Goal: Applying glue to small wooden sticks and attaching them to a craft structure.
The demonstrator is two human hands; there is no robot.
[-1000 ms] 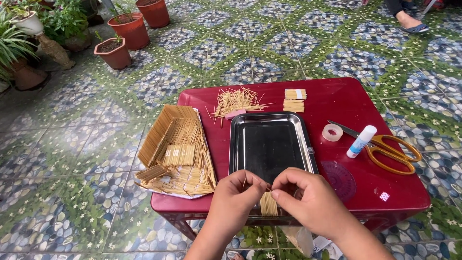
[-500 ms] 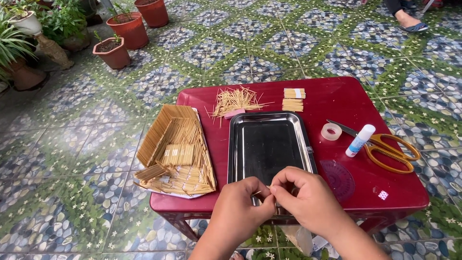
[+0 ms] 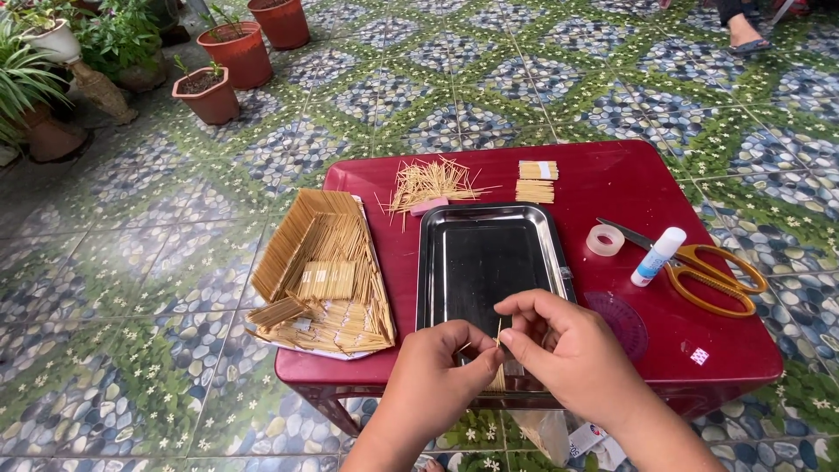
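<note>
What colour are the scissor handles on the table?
Orange-yellow; the scissors lie at the table's right side, clearest in the head view.

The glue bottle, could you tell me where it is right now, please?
In the head view, the glue bottle lies on the red table's right side, between the tape roll and orange scissors.

1. The floor (image 3: pixel 157 288) is tiled in a pebble pattern of blue-grey stones, with green bands dotted with small white flowers running between them.
2. A low dark-red surface (image 3: pixel 612 183) stands on the floor at centre right, its near edge curved.
3. At the far left, terracotta pots (image 3: pixel 229 54) hold small green plants; one smaller pot (image 3: pixel 204 94) sits nearer.
4. A white pot (image 3: pixel 54 40) on a pale stand holds leafy greenery at the far left corner.
5. Soft, even daylight falls everywhere, with no hard shadows.
</note>
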